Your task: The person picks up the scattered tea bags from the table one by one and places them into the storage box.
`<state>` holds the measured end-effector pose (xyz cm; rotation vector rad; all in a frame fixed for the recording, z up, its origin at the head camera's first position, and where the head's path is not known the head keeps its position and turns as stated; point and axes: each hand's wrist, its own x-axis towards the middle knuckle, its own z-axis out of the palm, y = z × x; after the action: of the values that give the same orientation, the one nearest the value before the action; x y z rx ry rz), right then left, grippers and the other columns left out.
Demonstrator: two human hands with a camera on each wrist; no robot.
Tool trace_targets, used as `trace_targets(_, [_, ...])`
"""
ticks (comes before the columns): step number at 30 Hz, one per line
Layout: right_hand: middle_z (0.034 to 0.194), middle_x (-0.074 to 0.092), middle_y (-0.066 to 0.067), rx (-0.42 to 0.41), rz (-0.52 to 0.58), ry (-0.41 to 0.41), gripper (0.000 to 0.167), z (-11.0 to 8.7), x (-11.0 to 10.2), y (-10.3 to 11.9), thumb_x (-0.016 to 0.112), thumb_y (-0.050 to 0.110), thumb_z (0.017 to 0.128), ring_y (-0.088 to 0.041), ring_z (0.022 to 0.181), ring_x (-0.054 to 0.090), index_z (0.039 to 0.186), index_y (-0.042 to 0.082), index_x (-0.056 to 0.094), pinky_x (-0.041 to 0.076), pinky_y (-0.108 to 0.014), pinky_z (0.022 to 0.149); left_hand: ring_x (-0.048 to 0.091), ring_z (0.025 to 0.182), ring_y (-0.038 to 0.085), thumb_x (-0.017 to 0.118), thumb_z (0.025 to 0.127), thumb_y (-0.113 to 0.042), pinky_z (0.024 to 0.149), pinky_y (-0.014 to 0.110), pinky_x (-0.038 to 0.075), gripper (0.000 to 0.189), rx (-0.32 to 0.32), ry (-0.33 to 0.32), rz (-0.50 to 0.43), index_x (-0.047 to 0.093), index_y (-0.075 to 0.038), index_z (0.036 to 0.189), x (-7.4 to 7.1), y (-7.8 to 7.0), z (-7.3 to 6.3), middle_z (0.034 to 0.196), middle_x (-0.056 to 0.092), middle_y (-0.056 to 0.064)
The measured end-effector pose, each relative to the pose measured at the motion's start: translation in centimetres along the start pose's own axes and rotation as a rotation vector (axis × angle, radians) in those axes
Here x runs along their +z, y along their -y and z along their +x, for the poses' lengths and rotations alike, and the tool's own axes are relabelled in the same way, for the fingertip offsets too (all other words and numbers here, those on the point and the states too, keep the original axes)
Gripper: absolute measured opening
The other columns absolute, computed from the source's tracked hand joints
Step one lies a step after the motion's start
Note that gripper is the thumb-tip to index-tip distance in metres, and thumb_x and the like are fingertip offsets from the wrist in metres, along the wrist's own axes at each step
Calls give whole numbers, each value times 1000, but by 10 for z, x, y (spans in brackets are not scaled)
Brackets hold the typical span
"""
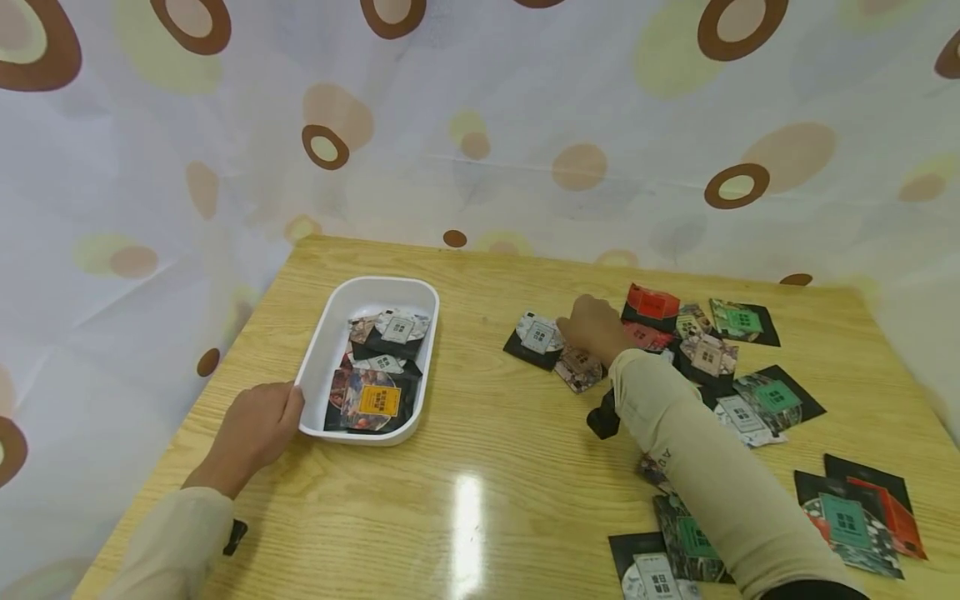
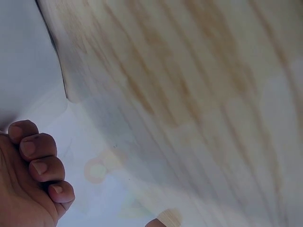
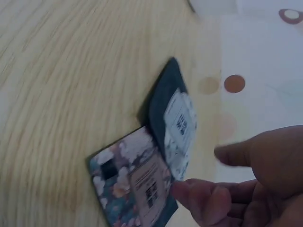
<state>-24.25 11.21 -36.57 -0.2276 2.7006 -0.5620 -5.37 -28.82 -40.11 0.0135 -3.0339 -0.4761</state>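
Observation:
My left hand (image 1: pixel 258 425) holds the near-left corner of a white plastic tray (image 1: pixel 311 367); its curled fingers (image 2: pixel 40 156) show in the left wrist view. Inside the tray lie several flat printed packets, one with a yellow label (image 1: pixel 380 401) in front. My right hand (image 1: pixel 596 329) is over the table by a black-and-white packet (image 1: pixel 538 337) and a brownish floral packet (image 1: pixel 579 368). In the right wrist view its thumb stands apart from the fingers, and a fingertip (image 3: pixel 182 191) meets the edge where the floral packet (image 3: pixel 137 179) and the black-and-white packet (image 3: pixel 177 123) touch.
More packets lie scattered to the right: a red one (image 1: pixel 651 306), a green-labelled one (image 1: pixel 742 321) and several overlapping ones. Others lie nearer, partly under the right sleeve (image 1: pixel 697 467). A patterned cloth (image 1: pixel 510 125) borders the wooden table (image 1: pixel 495 467) at the back.

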Motion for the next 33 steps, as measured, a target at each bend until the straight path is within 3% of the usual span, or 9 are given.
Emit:
trace_targets(8, [50,26,4,-5,-50,-34,58,12,21,-2,65,57,89,-10,43,26,59,14,41,27,-26,43,37,55,16,31,104,-19,58,31,32,44,-8,5,-11,42,-13,61,0,1,-1,56,39,2])
trace_targets(11, [63,46,-4,24,-83,-44,54,14,30,4,70,57,85,-18,53,46,76,7,53,37,-30,49,37,54,16,31,104,-19,58,31,32,45,-15,14,-19,42,-13,61,1,0,-1,56,39,1])
trace_targets(13, [83,57,-14,42,-107,-43,56,15,34,7,73,55,83,-28,73,58,91,3,56,45,-36,60,36,54,16,31,104,-19,57,30,31,45,-12,9,-24,42,-13,61,1,0,-2,56,39,1])
trace_targets(16, [112,58,-26,43,-100,-50,61,15,36,9,76,51,82,-41,100,58,106,-2,57,49,-46,79,35,53,16,32,104,-18,56,30,31,45,-4,0,-30,42,-13,60,0,0,-1,55,38,1])
trace_targets(19, [105,57,-21,9,-51,-53,56,16,36,8,77,45,83,-38,96,57,106,-1,54,49,-46,80,34,52,15,32,104,-18,55,30,30,45,-2,-3,-34,41,-13,60,0,0,-1,55,37,1])
trace_targets(23, [83,63,-18,-11,115,-16,27,17,33,7,72,25,90,-21,65,60,89,2,57,47,-31,62,34,53,16,31,104,-18,56,30,30,45,-3,-4,-29,41,-13,60,-1,0,-1,55,37,1])
trace_targets(26, [110,70,-25,4,367,88,14,17,29,8,63,9,95,-10,54,59,98,-4,67,48,-25,58,35,53,16,31,104,-18,56,30,30,45,-4,-1,-24,42,-12,60,-2,-1,0,56,38,2])
trace_targets(29, [132,59,-29,38,607,188,35,14,25,11,57,5,99,-6,59,63,131,-8,56,53,-23,64,37,54,17,31,104,-18,57,31,31,45,-13,11,-16,42,-12,61,-2,-2,0,56,39,2])
trace_targets(33, [110,65,-19,13,797,216,46,8,20,25,51,9,103,-5,73,69,146,-4,41,58,-27,83,39,56,17,30,103,-18,58,31,33,44,-21,23,-5,43,-12,61,-2,-2,-1,57,40,2])
